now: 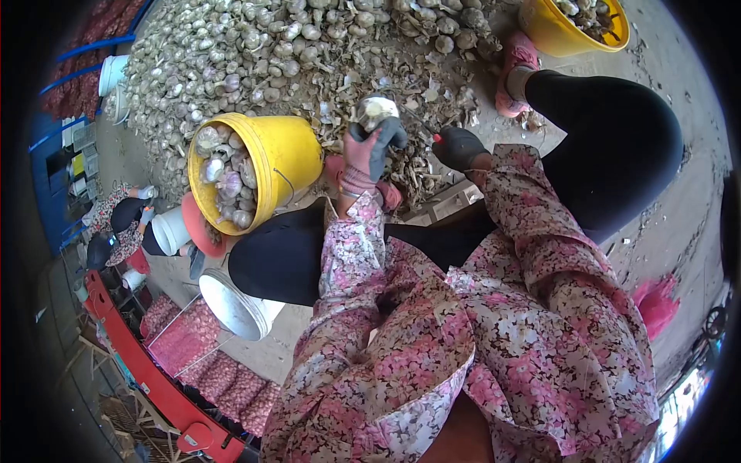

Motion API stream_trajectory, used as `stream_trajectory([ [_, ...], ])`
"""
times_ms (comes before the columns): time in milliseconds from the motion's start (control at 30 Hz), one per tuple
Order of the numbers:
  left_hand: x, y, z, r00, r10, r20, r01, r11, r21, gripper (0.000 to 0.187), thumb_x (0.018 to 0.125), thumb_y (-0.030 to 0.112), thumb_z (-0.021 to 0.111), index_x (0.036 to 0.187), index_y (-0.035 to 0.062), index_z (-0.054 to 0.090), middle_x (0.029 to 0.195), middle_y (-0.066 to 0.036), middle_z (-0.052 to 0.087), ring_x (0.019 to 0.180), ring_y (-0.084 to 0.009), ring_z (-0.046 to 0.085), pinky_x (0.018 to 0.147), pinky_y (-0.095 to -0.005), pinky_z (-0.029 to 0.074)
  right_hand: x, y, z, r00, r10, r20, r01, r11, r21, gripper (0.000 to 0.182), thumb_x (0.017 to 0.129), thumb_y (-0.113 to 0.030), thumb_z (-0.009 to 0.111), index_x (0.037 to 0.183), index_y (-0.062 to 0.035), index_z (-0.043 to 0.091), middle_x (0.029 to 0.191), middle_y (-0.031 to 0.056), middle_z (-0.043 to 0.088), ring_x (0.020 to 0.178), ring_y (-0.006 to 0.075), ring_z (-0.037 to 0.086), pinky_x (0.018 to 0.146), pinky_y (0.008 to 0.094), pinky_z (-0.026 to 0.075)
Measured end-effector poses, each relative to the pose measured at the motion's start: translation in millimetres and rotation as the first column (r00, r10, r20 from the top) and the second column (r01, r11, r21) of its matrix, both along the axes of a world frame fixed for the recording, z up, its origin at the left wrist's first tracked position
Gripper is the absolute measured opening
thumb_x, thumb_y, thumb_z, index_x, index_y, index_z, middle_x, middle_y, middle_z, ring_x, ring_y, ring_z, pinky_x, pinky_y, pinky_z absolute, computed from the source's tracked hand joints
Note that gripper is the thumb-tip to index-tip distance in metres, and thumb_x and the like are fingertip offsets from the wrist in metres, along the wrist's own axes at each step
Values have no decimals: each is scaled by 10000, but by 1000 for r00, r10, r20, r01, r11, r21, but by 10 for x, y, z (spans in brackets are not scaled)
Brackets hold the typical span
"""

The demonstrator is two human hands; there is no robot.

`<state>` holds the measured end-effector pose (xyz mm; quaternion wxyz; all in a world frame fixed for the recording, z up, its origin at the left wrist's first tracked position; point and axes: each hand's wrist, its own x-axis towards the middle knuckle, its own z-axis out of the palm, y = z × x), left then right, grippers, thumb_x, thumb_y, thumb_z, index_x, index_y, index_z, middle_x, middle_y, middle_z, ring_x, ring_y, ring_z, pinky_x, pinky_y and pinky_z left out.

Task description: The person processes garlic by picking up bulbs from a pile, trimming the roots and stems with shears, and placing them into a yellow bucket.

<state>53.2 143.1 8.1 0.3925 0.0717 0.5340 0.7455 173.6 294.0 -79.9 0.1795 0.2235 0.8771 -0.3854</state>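
My left hand (369,153), in a pink and grey glove, is closed around a pale garlic bulb (377,109) and holds it up above the heap. To its right my right hand (460,148), in a dark glove, is closed on a small knife (437,138). A bit of red handle shows, and the thin blade points toward the bulb, a little apart from it. Beside my left hand a yellow bucket (307,158) leans over, holding several garlic bulbs (230,182). Loose peelings and stalks (417,166) lie beneath both hands.
A large heap of garlic (255,50) spreads ahead. Another yellow bucket (556,35) holds scraps at the upper right. White buckets (231,305), filled red mesh sacks (189,336) and a red metal beam (147,378) are at left. A co-worker (123,220) bends near there.
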Motion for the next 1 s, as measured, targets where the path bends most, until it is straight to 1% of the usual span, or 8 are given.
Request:
stream_trajectory([
  [100, -233, -236, 304, 936, 344, -74, -334, 934, 125, 240, 880, 147, 604, 1099, 77, 536, 972, -80, 595, 740, -163, 581, 642, -298, 496, -70, -103, 293, 966, -257, 29, 255, 930, -266, 374, 791, -342, 571, 938, -4, 634, 900, 255, 629, 878, 415, 600, 791, 444, 474],
  [167, -443, -534, 474, 834, 473, 284, -547, 638, 542, 391, 863, 220, 647, 1200, 87, 500, 1030, -81, 587, 861, -143, 568, 742, -268, 501, -74, -157, 110, 926, -376, 30, 341, 802, -491, 360, 808, -351, 605, 922, -10, 621, 818, 195, 640, 763, 326, 627, 713, 411, 485],
  [300, -683, -887, 366, 897, 245, 367, -439, 420, 794, 411, 904, 278, 581, 1280, 148, 478, 1244, -121, 538, 989, -193, 585, 813, -319, 498, -81, -278, 447, 641, -666, 382, 561, 67, -825, 245, 861, -336, 631, 859, -101, 565, 630, 31, 544, 475, 154, 511, 440, 302, 433],
  [367, -669, -567, 129, 732, 604, 315, -678, 693, 248, 436, 882, 273, 615, 1273, 137, 481, 1153, -85, 583, 959, -190, 593, 797, -322, 495, -96, -259, 529, 589, -647, 485, 598, -55, -800, 245, 863, -327, 626, 878, -91, 561, 648, 40, 557, 496, 169, 534, 449, 321, 450],
  [433, -643, -73, -2, 814, 566, 129, -574, 818, 36, 337, 892, 215, 596, 1194, 77, 537, 1013, -115, 634, 886, -198, 619, 766, -281, 508, -131, -234, 568, 559, -645, 522, 603, -116, -789, 242, 862, -328, 626, 873, -95, 561, 651, 41, 560, 498, 171, 537, 451, 322, 450],
  [667, -1814, 1316, -804, 939, 255, -232, -307, 923, -230, 375, 853, 59, 604, 1221, 70, 527, 942, -45, 646, 692, -140, 623, 540, -259, 513, -336, -130, 362, 438, -662, 608, 645, -240, -726, 256, 887, -326, 578, 832, -78, 546, 656, 24, 546, 520, 160, 545, 477, 309, 450],
  [800, -2965, 2073, -1657, 847, 81, -525, -360, 814, -456, 309, 828, 113, 641, 1123, 47, 577, 860, -54, 635, 633, -174, 634, 480, -319, 526, -473, -37, 432, 482, -623, 616, 622, -252, -741, 278, 877, -331, 608, 990, -81, 562, 766, 53, 602, 605, 185, 580, 565, 333, 505],
  [1000, -3017, 2689, -1198, 818, -328, -472, -406, 250, -879, 605, 680, 400, 736, 1131, 18, 606, 1145, -240, 593, 1098, -348, 565, 942, -399, 445, -543, 21, 352, 547, -695, 466, 623, -33, -781, 266, 878, -300, 610, 955, -57, 534, 650, 33, 547, 534, 150, 546, 482, 284, 424],
])
